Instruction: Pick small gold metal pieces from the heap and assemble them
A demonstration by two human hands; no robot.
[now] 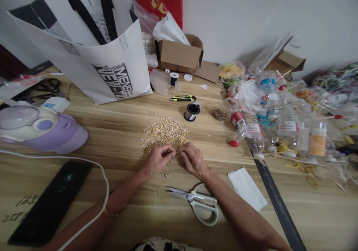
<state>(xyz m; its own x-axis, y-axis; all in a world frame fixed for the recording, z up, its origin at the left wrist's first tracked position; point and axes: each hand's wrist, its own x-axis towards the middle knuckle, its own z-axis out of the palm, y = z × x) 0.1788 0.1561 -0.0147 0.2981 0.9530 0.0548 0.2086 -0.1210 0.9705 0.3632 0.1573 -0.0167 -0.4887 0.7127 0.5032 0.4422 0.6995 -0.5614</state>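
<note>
Gold-coloured metal pieces (164, 134) are seen heaped in a loose pile on the wooden table (117, 132), near its middle and directly beyond both hands. The left hand (158, 160) is placed at the near edge of the pile, its fingers curled in and pinched on something small from the heap; what exactly is pinched cannot be made out. The right hand (192, 161) is set just beside it, fingers likewise bent toward the same spot, the fingertips of both hands nearly meeting; whether it grips a piece cannot be told. A tiny stray metal bit (167, 175) is noted on the table just below the left hand. Scissors (197, 202) with pale handles are laid near the right forearm, blades closed and pointing left. A white paper slip (246, 188) lies to their right. Beyond the pile, a wire spool (191, 112), a yellow-and-black utility knife (183, 98) and a smaller dark spool (173, 78) are recorded. A large white printed bag (84, 42) stands at the far left, an open cardboard box (180, 55) behind. A dark phone (50, 202) and a lilac device (41, 130) occupy the left side; clear plastic bottles (279, 120) are crowded on the right.
</note>
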